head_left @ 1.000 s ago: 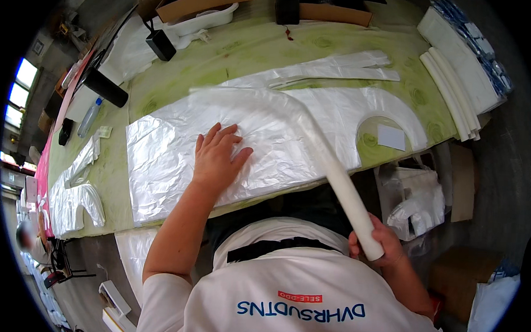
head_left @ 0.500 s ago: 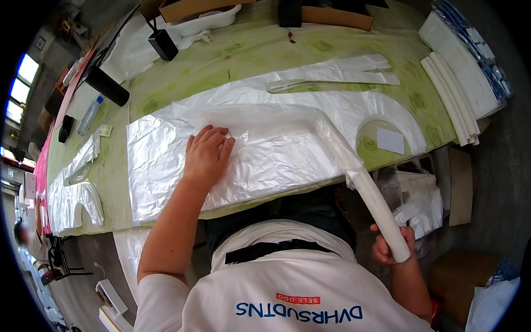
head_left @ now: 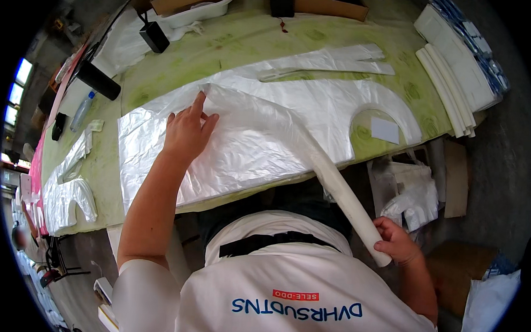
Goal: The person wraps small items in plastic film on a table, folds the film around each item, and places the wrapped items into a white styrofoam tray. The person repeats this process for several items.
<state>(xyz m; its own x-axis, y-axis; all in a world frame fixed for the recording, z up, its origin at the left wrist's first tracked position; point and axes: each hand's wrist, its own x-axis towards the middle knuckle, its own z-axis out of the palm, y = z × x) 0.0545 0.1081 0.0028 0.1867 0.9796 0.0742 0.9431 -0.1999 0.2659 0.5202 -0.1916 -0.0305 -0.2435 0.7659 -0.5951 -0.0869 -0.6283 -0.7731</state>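
A white tube (head_left: 357, 213) slants from the table's near edge down to the right, with thin see-through film around its upper end. My right hand (head_left: 398, 242) grips the tube close to its lower end. Layers of shiny clear plastic sheet (head_left: 236, 156) are spread over the table, and a loose fold runs from the tube across to the left. On that sheet rests my left hand (head_left: 188, 130), fingers apart and index finger stretched toward the fold's far edge. A white card (head_left: 385, 130) lies within the curved cut-out of the plastic.
The table wears a green patterned cover (head_left: 234, 45). Several white tubes (head_left: 446, 90) lie at its right end beside stacked blue packets (head_left: 474, 41). A water bottle (head_left: 82, 111), a black cylinder (head_left: 98, 80) and a cut plastic piece (head_left: 71, 200) are at left. Crumpled plastic (head_left: 413, 197) sits below right.
My left hand has slid away from me and slightly left, its index finger now extended. The tube's lower end has swung left, and my right hand's grip has shifted.
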